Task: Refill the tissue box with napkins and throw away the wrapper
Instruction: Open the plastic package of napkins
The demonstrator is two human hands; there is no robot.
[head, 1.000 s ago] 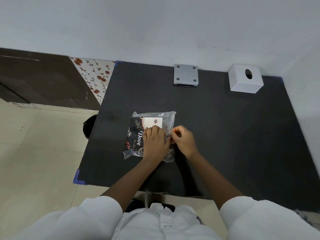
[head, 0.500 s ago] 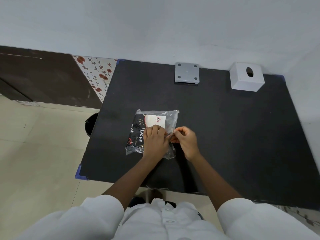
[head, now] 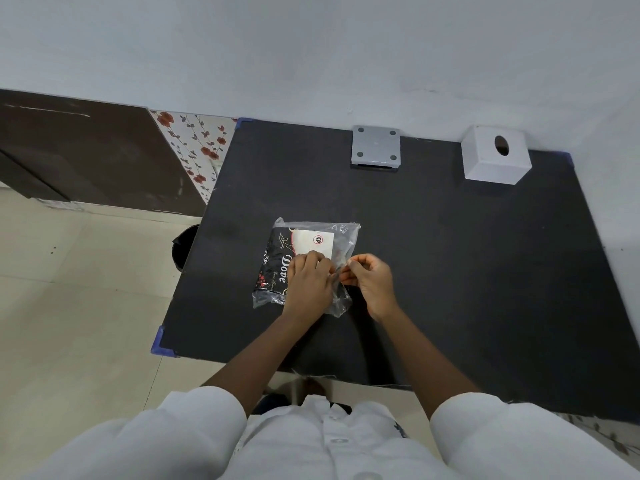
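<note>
A pack of napkins in a clear plastic wrapper (head: 306, 240), black with a white label and "Dove" lettering, lies flat in the middle of the black table (head: 450, 271). My left hand (head: 310, 285) presses down on the pack's near right part. My right hand (head: 369, 282) pinches the wrapper's right edge and lifts it a little off the pack. A white cube tissue box (head: 496, 155) with a round hole on top stands at the far right corner, well away from both hands.
A grey square plate (head: 375, 145) with corner screws sits against the wall at the table's far edge. A dark bin (head: 181, 247) stands on the tiled floor just left of the table. White walls close the back and right.
My right hand has drawn the wrapper's right edge slightly up and outward. The left hand stays pressed on the pack. The camera view shifted a little.
</note>
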